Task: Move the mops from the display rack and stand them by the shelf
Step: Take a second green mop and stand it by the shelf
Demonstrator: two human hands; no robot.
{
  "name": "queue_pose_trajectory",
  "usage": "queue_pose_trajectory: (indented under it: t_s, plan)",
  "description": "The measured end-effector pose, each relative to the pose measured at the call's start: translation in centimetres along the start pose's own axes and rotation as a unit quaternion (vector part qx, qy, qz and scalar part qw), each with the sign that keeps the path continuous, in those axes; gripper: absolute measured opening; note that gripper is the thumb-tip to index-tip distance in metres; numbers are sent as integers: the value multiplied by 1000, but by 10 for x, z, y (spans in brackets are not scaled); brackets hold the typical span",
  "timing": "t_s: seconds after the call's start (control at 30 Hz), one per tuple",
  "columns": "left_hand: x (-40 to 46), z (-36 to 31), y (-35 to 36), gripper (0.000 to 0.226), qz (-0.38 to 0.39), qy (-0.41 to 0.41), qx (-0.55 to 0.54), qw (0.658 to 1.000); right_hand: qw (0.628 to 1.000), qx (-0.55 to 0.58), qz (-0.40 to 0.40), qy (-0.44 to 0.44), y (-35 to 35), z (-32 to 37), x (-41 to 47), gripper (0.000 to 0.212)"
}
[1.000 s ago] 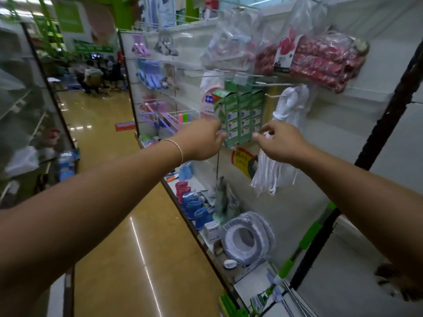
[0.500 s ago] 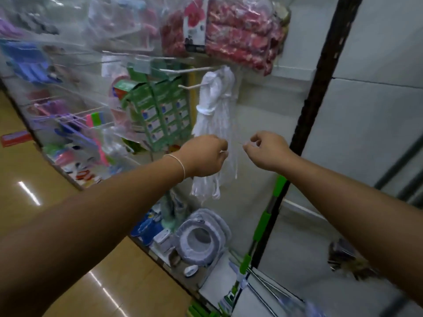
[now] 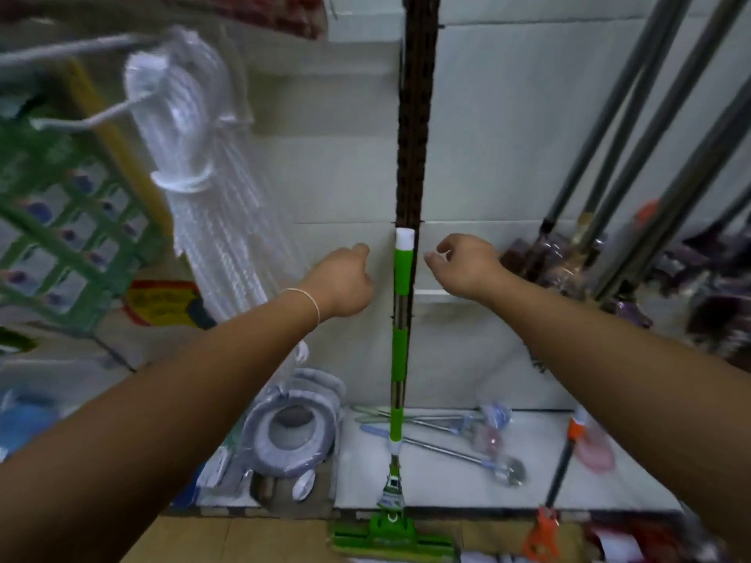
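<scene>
Green mop (image 3: pixel 400 355) upright against dark shelf post (image 3: pixel 416 115), head on tan floor (image 3: pixel 244 538); left hand (image 3: pixel 343 280), right hand (image 3: pixel 467 264) seemingly loose-curled, empty.

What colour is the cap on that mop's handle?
White, above a green grip, on the mop between both hands; head view.

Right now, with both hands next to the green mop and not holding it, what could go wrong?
1. The tall green-handled mop stands upright against the dark post with neither the left hand nor the right hand gripping it; a nudge might tip it over.
2. If it falls, it could hit the thin metal-handled brushes lying on the white bottom shelf.
3. The grey poles leaning on the right might slide if bumped.
</scene>
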State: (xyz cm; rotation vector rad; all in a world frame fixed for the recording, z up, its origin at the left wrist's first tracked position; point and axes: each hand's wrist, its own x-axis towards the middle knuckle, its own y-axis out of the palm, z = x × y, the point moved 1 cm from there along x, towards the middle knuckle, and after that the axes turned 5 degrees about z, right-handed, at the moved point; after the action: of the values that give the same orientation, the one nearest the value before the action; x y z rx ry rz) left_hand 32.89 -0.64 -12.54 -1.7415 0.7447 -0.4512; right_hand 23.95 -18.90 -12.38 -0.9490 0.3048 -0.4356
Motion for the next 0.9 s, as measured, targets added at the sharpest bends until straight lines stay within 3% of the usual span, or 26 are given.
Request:
queue_pose_trajectory:
  t_s: [0.2, 0.5, 0.77, 0.9]
  plan:
    - [22, 6, 48, 55, 65, 3, -37, 997, 999, 12, 21, 48, 37, -30, 10, 50]
    - [53, 24, 118, 58, 68, -59, -127, 988, 996, 28, 65, 51, 97, -52, 61, 50]
    - [62, 68, 153, 53, 79, -122, -145, 979, 977, 183, 93, 61, 122, -52, 106, 34]
    - [66, 80, 162, 51, 87, -137, -153, 975, 965, 239, 88, 58, 135, -52, 117, 35]
